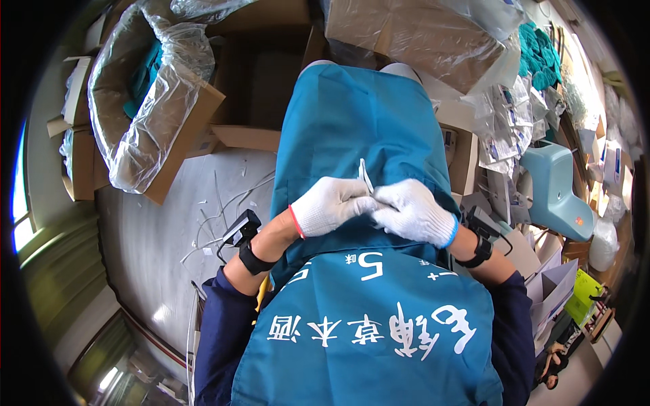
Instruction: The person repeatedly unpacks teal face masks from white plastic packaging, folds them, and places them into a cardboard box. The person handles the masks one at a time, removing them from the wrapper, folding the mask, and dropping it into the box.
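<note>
near: teal apron (359, 298) over lap | left hand (330, 205), red-cuffed knit glove, fingers curled shut, pinching thin white strip (364, 174) | right hand (414, 213), blue-cuffed glove, also closed, fingertips at strip's lower end | strip above lap, between hands, tip up | right: light-blue plastic stool (550, 193) | far: open cardboard carton (247, 138), plastic-lined carton (181, 139) at left

Grey floor (139, 250) is kinda messy tbh: thin pale strips (202, 247) sprawl loosely across it, little white scraps (253, 204) dot the area, and an open cardboard box (247, 138) sits at the far end.
</note>
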`<state>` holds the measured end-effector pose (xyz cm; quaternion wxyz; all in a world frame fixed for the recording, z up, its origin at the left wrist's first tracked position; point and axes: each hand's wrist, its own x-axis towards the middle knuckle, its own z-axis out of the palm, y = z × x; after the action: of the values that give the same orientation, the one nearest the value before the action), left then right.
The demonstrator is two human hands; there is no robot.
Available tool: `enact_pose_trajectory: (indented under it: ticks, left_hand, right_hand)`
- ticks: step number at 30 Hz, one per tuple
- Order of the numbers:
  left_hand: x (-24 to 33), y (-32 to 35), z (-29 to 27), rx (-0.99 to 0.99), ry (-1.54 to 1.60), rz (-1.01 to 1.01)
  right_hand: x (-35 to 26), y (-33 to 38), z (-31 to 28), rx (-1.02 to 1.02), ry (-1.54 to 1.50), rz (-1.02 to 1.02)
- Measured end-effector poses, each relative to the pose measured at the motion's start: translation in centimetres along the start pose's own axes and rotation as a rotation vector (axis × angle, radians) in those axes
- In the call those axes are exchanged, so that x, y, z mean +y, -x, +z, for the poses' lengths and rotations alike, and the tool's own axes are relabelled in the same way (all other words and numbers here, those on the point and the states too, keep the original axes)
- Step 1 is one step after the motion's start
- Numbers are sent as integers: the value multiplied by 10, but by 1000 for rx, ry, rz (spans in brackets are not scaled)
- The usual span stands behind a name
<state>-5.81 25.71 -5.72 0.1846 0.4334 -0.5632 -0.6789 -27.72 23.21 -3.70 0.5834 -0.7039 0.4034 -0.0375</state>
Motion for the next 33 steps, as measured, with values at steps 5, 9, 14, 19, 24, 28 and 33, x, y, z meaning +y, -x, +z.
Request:
enact_pose_trajectory:
  ticks: [5,9,14,19,24,28,33]
  left_hand:
    - [21,37,-16,-195,29,-96]
    - [28,63,-32,-280,-38,-23]
    - [29,74,-45,-329,-23,-85]
    - [31,79,-58,-347,-31,-171]
    - [36,84,-71,-356,-112,-122]
    - [18,136,-146,57,-86,-298]
    - [32,106,-136,482,423,-351]
  right_hand:
    - [7,34,14,-46,-186,-228]
    - [10,44,24,-63,-151,-292]
    - [17,47,35,-43,-215,-310]
    - [18,48,38,-44,-257,-283]
    - [16,51,39,10,-319,-265]
    - [44,72,40,107,-338,-207]
    - [8,55,37,126,-847,212]
